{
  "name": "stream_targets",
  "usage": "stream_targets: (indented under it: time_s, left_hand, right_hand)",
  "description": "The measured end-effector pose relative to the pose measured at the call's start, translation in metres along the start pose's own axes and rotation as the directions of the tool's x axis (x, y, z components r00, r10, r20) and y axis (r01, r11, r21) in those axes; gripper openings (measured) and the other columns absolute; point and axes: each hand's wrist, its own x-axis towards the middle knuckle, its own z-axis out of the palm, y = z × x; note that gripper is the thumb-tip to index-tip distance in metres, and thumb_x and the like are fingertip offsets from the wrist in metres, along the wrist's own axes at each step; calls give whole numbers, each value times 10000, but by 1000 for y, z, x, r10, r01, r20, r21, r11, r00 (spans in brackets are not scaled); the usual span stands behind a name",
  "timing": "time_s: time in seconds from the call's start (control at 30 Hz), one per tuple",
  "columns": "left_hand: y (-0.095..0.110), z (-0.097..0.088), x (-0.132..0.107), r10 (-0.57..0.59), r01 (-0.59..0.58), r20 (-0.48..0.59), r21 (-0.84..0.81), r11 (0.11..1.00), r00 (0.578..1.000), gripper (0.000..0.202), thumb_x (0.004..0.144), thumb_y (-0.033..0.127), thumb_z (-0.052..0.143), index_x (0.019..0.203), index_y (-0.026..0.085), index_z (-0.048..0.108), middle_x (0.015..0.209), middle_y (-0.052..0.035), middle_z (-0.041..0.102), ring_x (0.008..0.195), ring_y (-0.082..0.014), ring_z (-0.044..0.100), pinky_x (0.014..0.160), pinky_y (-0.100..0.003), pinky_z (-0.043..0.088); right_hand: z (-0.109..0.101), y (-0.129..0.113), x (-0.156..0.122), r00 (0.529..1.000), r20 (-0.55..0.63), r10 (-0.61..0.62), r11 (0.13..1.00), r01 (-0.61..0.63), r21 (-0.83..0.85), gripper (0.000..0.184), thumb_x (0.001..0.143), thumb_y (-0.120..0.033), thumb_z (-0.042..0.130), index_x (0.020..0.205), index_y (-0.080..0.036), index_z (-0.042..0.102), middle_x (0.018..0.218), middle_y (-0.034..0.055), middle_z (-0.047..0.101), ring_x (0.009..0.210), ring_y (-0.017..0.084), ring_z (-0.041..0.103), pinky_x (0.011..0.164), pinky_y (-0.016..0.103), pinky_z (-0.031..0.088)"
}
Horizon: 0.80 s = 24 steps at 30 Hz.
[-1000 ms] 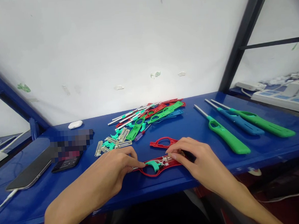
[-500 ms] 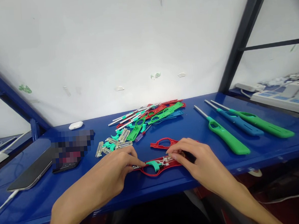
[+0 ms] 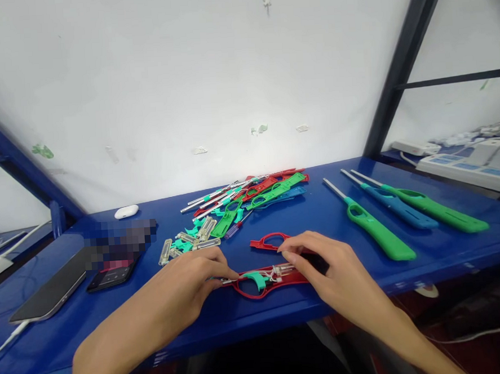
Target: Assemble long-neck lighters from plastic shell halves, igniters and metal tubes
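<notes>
A red lighter half-shell (image 3: 260,285) lies on the blue bench (image 3: 283,309) near its front edge, with a teal trigger (image 3: 255,277) and a clear inner part set in it. My left hand (image 3: 192,283) pinches the shell's left end, where a thin metal tube sticks out. My right hand (image 3: 322,267) has its fingers curled down on the shell's right part, pressing the clear insert. A second red half-shell (image 3: 267,242) lies just behind, partly under my right fingers.
A heap of red, green and blue shells and metal tubes (image 3: 250,195) lies at the back. Clear inserts and teal triggers (image 3: 189,238) sit left of it. Three finished lighters (image 3: 380,232) lie right. Two phones (image 3: 57,286) and a white earbud case (image 3: 126,211) lie left.
Both hands stay on the red shell. The view has tipped slightly; the hands and shell have barely shifted.
</notes>
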Motion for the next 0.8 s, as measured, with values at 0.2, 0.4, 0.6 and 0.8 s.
stream_targets:
  time_s: [0.2, 0.4, 0.6, 0.8]
  left_hand:
    - [-5, -12, -9, -80, 96, -180, 81, 992, 980, 297, 1085, 301, 495, 1158, 351, 779, 1192, 17, 759, 1110, -207, 687, 1008, -326, 503]
    - [11, -4, -3, -22, 57, -288, 115, 992, 957, 275, 1085, 295, 512, 1192, 345, 761, 1214, -2, 739, 1097, -219, 677, 970, -343, 513]
    - [33, 16, 15, 92, -72, -160, 127, 989, 983, 317, 1062, 131, 534, 1209, 320, 741, 1193, -16, 694, 1061, -202, 649, 907, -323, 506]
    - [37, 20, 21, 94, -88, -82, 66, 994, 992, 284, 1074, 152, 558, 1174, 320, 764, 1204, -7, 678, 1069, -186, 649, 918, -314, 494]
  right_hand:
    - [0, -1, -1, 1000, 19, 13, 1000, -13, 13, 124, 1026, -253, 630, 977, -279, 740, 1007, 10, 765, 936, 207, 701, 850, 345, 515]
    - [0, 1, 1, 998, 62, 15, 1000, -14, -10, 131, 997, -204, 665, 962, -296, 752, 941, -7, 781, 874, 210, 691, 797, 336, 520]
    - [0, 0, 1, 996, 85, -9, 999, 12, -38, 150, 1011, -187, 656, 975, -302, 745, 976, -27, 793, 911, 208, 691, 849, 350, 518]
    - [0, -1, 1, 993, 103, -64, 992, 75, -105, 173, 1039, -175, 612, 981, -291, 726, 1000, -16, 790, 928, 210, 697, 886, 367, 519]
